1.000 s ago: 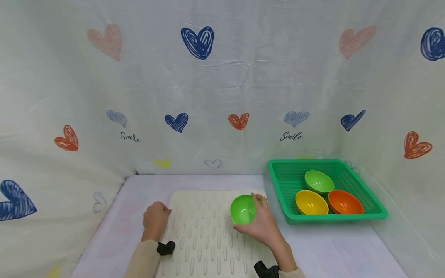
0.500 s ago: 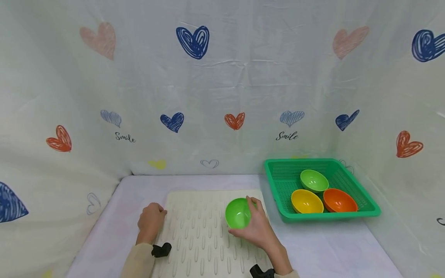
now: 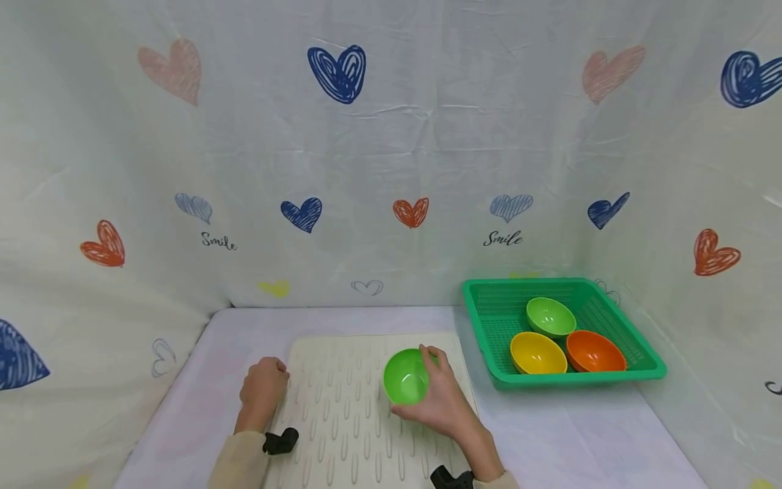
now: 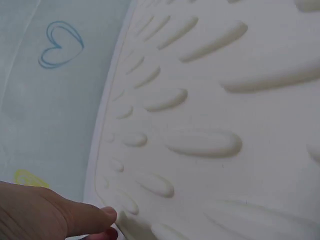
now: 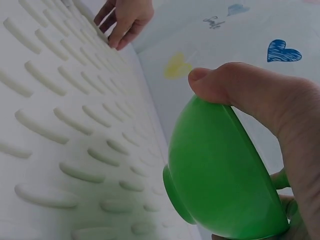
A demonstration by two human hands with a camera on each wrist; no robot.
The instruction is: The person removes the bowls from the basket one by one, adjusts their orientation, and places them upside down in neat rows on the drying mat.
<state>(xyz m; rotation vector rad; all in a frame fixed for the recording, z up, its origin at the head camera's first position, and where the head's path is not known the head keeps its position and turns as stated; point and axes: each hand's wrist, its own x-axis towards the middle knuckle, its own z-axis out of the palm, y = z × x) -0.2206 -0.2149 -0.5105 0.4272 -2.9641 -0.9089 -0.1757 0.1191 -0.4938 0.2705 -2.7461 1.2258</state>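
My right hand (image 3: 436, 397) grips a bright green bowl (image 3: 403, 377) by its rim, thumb on one side and fingers on the other. Over the right half of a white mat with raised oval ridges (image 3: 342, 435), the bowl is held tilted, its inside facing the head camera. Its rounded outside and foot ring (image 5: 177, 195) show in the right wrist view, turned toward the mat. At the mat's left edge, my left hand (image 3: 264, 387) pinches the border between thumb (image 4: 95, 217) and fingers; the fingers are mostly hidden in the left wrist view.
A green perforated basket (image 3: 635, 372) stands at the right. In it sit a light green bowl (image 3: 550, 316), a yellow bowl (image 3: 537, 353) and an orange bowl (image 3: 595, 352). A heart-printed curtain (image 3: 360, 156) encloses the back and sides of the white-covered table (image 3: 550, 435).
The right hand has shifted the green bowl a little left over the mat. The left hand stays at the mat's edge, and the head view has turned slightly right.
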